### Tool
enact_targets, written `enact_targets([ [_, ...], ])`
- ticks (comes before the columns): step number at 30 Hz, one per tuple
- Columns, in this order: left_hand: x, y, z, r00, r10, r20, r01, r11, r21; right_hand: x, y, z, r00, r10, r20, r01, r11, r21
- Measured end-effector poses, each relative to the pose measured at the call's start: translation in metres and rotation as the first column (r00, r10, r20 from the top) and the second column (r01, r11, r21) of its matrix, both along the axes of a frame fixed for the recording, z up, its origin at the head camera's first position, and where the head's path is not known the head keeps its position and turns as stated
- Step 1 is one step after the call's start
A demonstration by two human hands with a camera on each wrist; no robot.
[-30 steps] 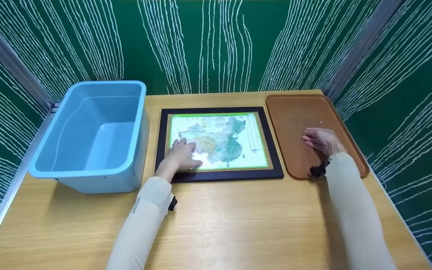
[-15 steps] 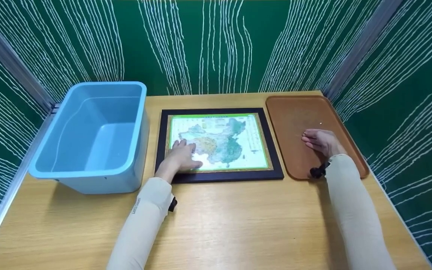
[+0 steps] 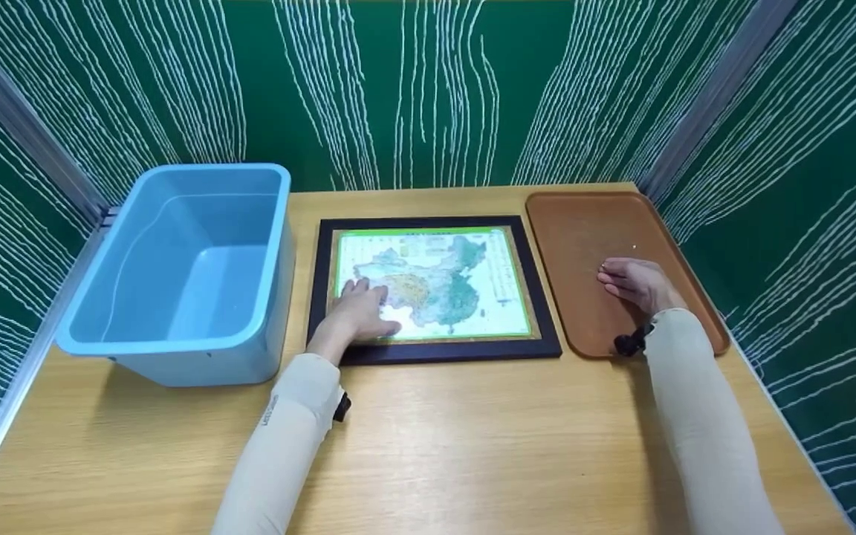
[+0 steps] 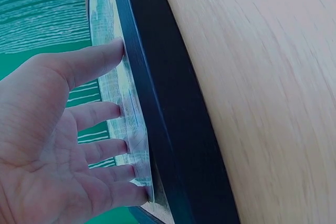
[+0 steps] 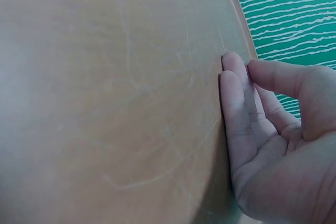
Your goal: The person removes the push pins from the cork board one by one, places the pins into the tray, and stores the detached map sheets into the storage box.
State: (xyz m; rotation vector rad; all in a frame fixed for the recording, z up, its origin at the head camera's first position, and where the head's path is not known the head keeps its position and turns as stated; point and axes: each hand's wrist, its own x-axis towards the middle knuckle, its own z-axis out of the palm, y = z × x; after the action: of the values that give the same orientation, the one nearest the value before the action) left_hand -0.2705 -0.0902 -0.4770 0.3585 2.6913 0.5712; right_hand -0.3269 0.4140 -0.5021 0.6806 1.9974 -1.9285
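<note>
L hand [image 3: 357,310]: fingers apart, tips touching map [image 3: 458,290] in blk frame [image 3: 458,351]. R hand [image 3: 640,284]: fingers tog., loosely bent, thumb near tips, resting on brn tray [image 3: 584,227].

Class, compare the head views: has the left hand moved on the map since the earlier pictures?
No. Judged against the dark frame, the left hand covers the same part of the map; no shift shows.

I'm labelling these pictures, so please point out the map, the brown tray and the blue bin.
Map [image 3: 464,299]: head view, on its green-shaded printed area.
Brown tray [image 3: 584,223]: head view, on bare surface toward its far end.
Blue bin [image 3: 164,347]: head view, on its near rim.
</note>
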Motion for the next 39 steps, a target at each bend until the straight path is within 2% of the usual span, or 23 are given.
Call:
enact_targets([
  [6, 0.000, 0.001, -0.001, 1.000, -0.004, -0.007, 0.004, 1.000, 0.000, 0.001, 0.001, 0.000, 1.000, -0.013, -0.007, 0.012, 0.999, -0.033],
  [14, 0.000, 0.001, -0.001, 1.000, -0.003, -0.011, 0.003, 1.000, 0.018, 0.001, 0.004, -0.003, 1.000, 0.000, -0.019, 0.000, 1.000, 0.010],
  [21, 0.001, 0.002, -0.001, 1.000, -0.002, -0.009, 0.002, 1.000, 0.023, -0.002, 0.005, -0.006, 0.999, -0.002, -0.042, -0.001, 0.999, -0.052],
  [27, 0.001, 0.001, -0.002, 1.000, 0.004, -0.005, -0.004, 1.000, 0.026, -0.001, 0.004, -0.006, 0.999, -0.012, -0.031, 0.010, 0.998, -0.062],
  [39, 0.001, 0.002, -0.001, 1.000, 0.011, 0.004, -0.011, 0.999, 0.034, 0.009, 0.003, 0.000, 0.999, -0.020, -0.050, 0.016, 0.997, -0.082],
])
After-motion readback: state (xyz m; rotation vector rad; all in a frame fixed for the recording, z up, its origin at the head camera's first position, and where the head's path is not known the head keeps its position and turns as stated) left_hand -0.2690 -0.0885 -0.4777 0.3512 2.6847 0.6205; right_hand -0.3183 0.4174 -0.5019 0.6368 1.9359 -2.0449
